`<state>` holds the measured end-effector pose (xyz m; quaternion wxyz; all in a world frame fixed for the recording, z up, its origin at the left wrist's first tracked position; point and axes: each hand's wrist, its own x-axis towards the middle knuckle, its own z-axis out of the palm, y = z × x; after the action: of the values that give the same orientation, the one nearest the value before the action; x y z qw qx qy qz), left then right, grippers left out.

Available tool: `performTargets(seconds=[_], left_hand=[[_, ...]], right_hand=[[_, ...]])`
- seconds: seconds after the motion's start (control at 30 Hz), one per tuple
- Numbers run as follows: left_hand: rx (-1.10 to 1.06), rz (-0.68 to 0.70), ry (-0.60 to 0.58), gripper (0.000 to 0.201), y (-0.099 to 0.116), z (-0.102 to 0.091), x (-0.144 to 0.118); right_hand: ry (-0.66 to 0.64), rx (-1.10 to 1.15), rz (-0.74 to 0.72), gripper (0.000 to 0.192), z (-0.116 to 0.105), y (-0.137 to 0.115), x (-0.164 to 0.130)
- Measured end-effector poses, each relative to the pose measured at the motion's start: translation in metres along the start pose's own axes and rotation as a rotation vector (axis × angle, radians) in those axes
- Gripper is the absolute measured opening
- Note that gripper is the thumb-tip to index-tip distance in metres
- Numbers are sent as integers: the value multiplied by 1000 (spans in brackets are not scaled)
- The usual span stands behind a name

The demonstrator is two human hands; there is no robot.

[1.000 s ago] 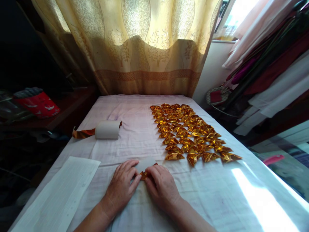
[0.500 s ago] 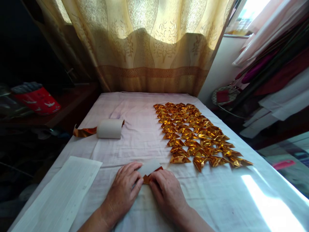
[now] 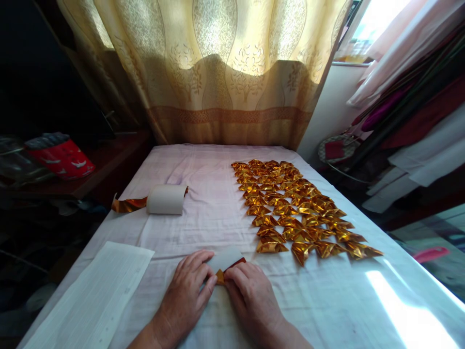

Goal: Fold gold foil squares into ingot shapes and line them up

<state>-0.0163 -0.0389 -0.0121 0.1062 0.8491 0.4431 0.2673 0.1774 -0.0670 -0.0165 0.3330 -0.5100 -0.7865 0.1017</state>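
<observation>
Near the front of the cloth-covered table, my left hand [image 3: 191, 288] and my right hand [image 3: 254, 295] both grip one sheet of gold foil paper [image 3: 220, 277]. Its pale backing faces up at the far side, and a coppery-gold strip shows between my fingertips where the near edge is folded over. My left thumb and fingers press its left corner. The right fingers pinch the folded edge from the other side and hide part of it. Beyond my right hand lie several rows of folded gold foil ingots [image 3: 290, 203].
A white roll with a gold foil tail [image 3: 165, 199] lies at the left back of the table [image 3: 210, 165]. A long white paper sheet [image 3: 98, 295] lies at the left front. A red container [image 3: 60, 157] stands on a side shelf; clothes [image 3: 428, 145] hang at the right.
The view has tilted slightly, so everything sits a little lower. Both hands keep hold of the foil paper, with slightly more gold showing between the fingertips.
</observation>
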Motion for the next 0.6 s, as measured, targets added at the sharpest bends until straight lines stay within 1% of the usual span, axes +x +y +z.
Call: performTargets(seconds=[0.17, 0.6], left_hand=[[0, -9, -13, 14, 0, -1, 0], [-5, 5, 18, 15, 1, -1, 1]], right_hand=[[7, 21, 8, 16, 0, 0, 1], [9, 40, 15, 14, 2, 0, 2]])
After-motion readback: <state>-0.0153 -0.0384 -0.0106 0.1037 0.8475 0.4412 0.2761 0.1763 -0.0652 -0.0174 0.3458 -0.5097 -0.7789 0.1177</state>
